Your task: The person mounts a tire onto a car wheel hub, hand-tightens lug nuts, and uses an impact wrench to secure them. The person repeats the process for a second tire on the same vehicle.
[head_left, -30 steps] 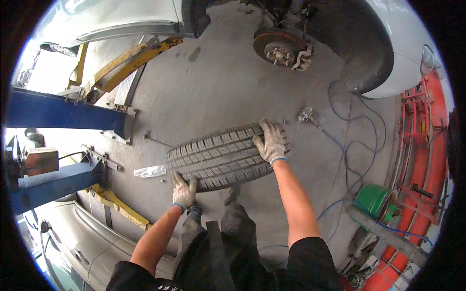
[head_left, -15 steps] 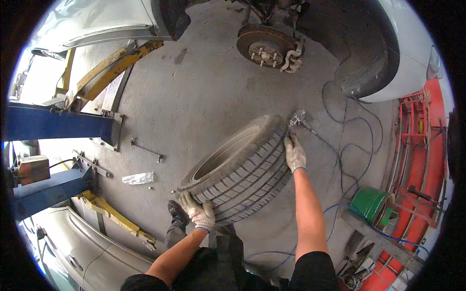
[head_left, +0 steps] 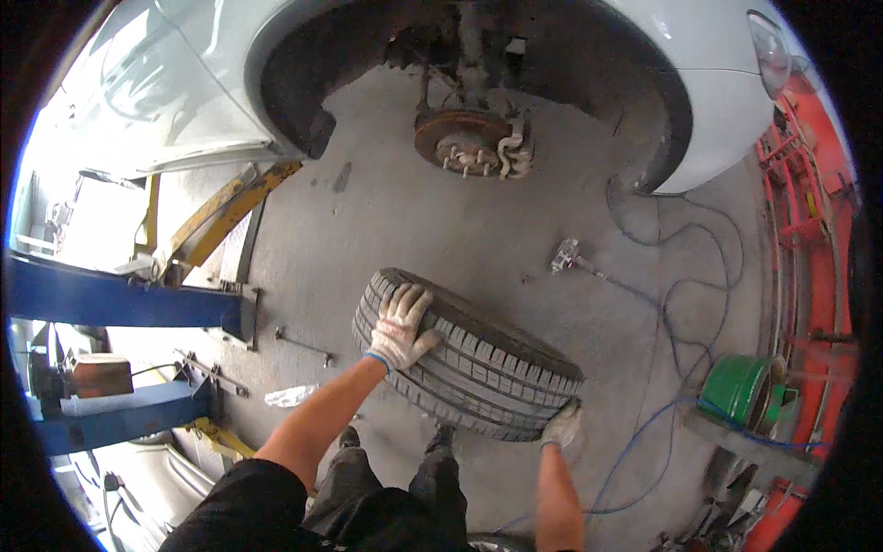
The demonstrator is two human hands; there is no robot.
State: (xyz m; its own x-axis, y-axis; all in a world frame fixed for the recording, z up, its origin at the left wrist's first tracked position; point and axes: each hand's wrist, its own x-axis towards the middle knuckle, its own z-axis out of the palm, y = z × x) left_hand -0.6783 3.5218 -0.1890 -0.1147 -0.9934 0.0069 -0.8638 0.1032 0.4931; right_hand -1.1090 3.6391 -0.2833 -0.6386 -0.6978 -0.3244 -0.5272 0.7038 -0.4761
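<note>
The tire [head_left: 469, 368] is off the bare hub [head_left: 464, 147] and stands on the floor [head_left: 414, 230] below it, left hand [head_left: 400, 327] gripping the tread, right hand [head_left: 561, 428] clasping its lower edge; nothing is mounted yet.

- Daylight floods in from the left, blowing out that side to white glare.
- The wheel arch [head_left: 478, 55] lies in deep shadow.
- Fisheye distortion bends the blue lift arms [head_left: 120, 299] near the black circular rim.
- The centre is fairly sharp; the edges are soft.
</note>
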